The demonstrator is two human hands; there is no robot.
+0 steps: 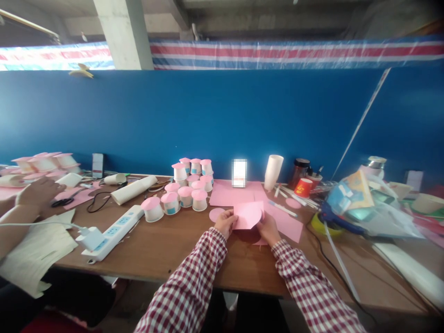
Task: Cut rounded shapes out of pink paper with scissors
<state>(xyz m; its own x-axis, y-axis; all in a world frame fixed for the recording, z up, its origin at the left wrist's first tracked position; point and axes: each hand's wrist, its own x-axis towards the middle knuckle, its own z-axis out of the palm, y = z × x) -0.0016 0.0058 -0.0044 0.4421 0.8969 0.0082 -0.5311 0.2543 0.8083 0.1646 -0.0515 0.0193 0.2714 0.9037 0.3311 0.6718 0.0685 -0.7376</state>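
Note:
A sheet of pink paper [248,215] is held up over the table, its right edge rounded. My left hand [226,223] pinches its left edge. At the right edge sits my right hand [269,231], closed, with the fingertips and whatever they grip hidden behind the paper. Below it hangs or lies a small pink paper scrap [261,242]; which one I cannot tell. A pink paper disc [217,214] lies left of my left hand. Behind are larger pink sheets [222,196], with a white pen-like stick [282,208] on the right one.
White paper cups with pink disc tops [186,198] stand grouped to the left. A power strip [114,233] lies nearer. Stacked cups [273,172], a red cup [302,188] and a tape dispenser [328,219] are rightward. A co-worker's hand [38,194] is far left, near black scissors [65,200].

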